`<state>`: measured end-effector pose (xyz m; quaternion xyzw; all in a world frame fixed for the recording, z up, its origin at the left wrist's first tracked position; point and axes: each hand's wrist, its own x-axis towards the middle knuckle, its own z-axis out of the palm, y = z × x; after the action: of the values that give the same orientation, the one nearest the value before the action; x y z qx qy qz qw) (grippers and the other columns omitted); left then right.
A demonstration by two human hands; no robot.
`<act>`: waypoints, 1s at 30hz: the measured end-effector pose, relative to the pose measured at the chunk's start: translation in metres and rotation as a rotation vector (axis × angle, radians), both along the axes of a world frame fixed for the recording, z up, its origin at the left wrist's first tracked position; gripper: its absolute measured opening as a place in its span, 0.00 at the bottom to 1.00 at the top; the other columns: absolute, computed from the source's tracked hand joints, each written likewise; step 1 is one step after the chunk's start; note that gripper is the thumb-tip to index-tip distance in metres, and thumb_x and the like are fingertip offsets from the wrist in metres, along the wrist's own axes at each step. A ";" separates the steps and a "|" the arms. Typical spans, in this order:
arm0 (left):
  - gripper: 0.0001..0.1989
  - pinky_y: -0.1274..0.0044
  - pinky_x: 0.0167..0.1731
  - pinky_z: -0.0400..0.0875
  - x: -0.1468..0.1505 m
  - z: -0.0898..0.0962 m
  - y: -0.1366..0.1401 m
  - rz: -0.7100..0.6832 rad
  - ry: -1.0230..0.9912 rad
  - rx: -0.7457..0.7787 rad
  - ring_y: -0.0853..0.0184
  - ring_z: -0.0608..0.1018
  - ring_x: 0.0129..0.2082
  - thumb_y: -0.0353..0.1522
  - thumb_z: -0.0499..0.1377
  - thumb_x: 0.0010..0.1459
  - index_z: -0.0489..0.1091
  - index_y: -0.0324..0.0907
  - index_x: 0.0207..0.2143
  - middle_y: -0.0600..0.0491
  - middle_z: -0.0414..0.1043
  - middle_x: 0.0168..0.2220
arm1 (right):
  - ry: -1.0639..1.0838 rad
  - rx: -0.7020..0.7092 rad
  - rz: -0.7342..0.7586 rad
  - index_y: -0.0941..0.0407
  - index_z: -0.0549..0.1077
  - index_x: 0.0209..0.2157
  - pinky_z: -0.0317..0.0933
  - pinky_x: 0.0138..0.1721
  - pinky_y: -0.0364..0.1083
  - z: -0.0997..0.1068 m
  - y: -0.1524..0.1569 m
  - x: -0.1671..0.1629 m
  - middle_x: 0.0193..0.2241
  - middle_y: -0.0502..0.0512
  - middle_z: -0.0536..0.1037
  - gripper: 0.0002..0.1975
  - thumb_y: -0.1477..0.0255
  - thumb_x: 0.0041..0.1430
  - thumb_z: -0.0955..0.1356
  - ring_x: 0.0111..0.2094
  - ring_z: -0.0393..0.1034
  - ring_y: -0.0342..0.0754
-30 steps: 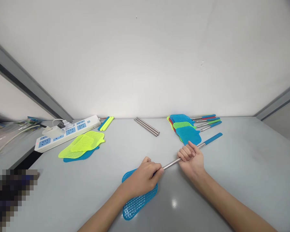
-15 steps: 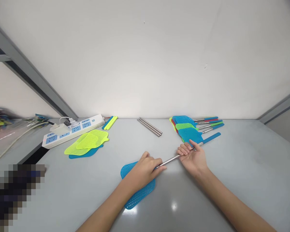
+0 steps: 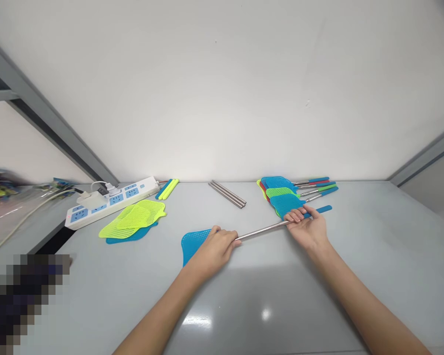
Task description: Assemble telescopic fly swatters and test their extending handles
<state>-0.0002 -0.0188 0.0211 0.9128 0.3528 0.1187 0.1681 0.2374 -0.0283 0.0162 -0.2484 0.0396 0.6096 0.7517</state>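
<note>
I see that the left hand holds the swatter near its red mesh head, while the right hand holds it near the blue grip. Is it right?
Not quite: the mesh head is blue, not red, as the head camera view shows. The left hand does hold the swatter near it, and the right hand holds it near the blue grip.
</note>
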 end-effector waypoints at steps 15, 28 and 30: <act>0.15 0.75 0.35 0.57 0.001 -0.001 0.001 -0.020 -0.002 -0.040 0.70 0.66 0.24 0.36 0.38 0.60 0.56 0.42 0.24 0.57 0.64 0.22 | -0.039 -0.040 -0.005 0.55 0.47 0.19 0.49 0.14 0.40 -0.004 0.006 0.010 0.15 0.43 0.46 0.11 0.77 0.46 0.59 0.15 0.44 0.39; 0.15 0.76 0.35 0.57 -0.002 -0.002 0.000 0.002 -0.042 -0.024 0.70 0.65 0.24 0.35 0.39 0.60 0.55 0.42 0.23 0.57 0.62 0.21 | -0.024 0.121 0.116 0.53 0.49 0.23 0.54 0.17 0.46 0.000 0.003 0.028 0.18 0.45 0.51 0.20 0.50 0.46 0.55 0.18 0.49 0.43; 0.15 0.76 0.35 0.57 -0.002 -0.001 0.000 0.007 -0.047 -0.021 0.70 0.64 0.24 0.35 0.39 0.60 0.55 0.42 0.23 0.57 0.62 0.21 | -0.028 0.172 0.187 0.53 0.49 0.23 0.56 0.19 0.48 0.004 0.003 0.032 0.19 0.46 0.52 0.24 0.46 0.42 0.55 0.19 0.50 0.44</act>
<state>-0.0022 -0.0187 0.0199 0.9067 0.3533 0.1369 0.1855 0.2690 -0.0256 0.0203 -0.1942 -0.0466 0.6749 0.7104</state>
